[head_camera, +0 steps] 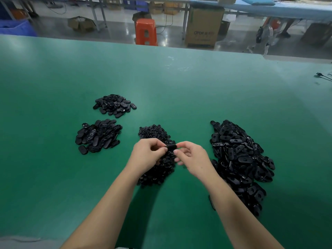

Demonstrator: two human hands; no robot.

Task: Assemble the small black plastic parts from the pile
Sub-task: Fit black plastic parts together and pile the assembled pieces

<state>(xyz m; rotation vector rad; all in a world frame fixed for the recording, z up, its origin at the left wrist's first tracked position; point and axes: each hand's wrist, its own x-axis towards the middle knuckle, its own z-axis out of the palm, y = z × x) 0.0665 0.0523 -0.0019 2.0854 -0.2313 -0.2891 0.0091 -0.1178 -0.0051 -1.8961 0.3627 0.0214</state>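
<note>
Presently both hands, left (147, 155) and right (192, 157), are pinching one black part (171, 146) between them above the middle pile (154, 133), toward the tabletop's (53, 177) near edge. Risk: misaligned pressing, the part slipping into the pile. Farther left, two piles (98, 135) are lying.

We can make out only one piece of lettering: a printed mark on the front of the cardboard box (203, 27), which stands on the floor well beyond the far edge of the green table (53, 78), far past where our two hands meet and a little to the right of that spot. The letters are light on the brown card and too blurred for us to read. Below them runs a fainter line, also illegible to us.
</note>
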